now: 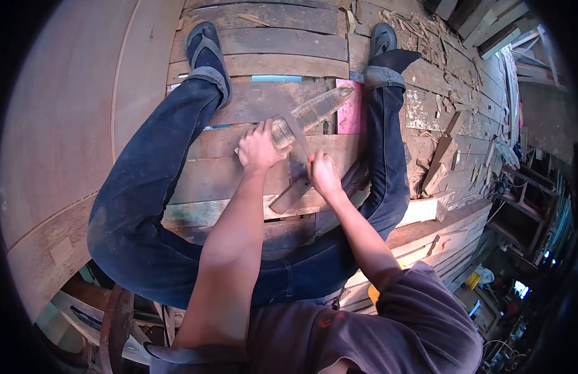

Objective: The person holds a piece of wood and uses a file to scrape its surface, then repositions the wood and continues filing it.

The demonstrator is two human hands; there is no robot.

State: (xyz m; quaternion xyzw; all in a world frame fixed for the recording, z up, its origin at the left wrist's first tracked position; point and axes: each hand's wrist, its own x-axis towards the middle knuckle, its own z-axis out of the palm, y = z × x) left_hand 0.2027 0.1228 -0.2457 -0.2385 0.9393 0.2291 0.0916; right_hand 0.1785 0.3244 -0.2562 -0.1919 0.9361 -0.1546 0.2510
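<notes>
My left hand (261,146) is closed around the near end of a rough wood piece (323,109), pressing it low over the floor boards. The far end of that piece narrows to a point. In my right hand (324,171) is a flat-bladed hand tool (296,129) with a reddish handle. Its blade lies across the wood just right of my left fingers and is smeared by motion; I cannot tell whether it is a saw or a knife. A short dark wood strip (290,194) lies just below my hands.
My legs in jeans (389,156) spread on either side of the plank floor (270,43). A pink sheet (348,112) lies beneath the wood's far end. Wood chips (420,50) and a split offcut (440,162) litter the right side. A large board (64,93) borders the left.
</notes>
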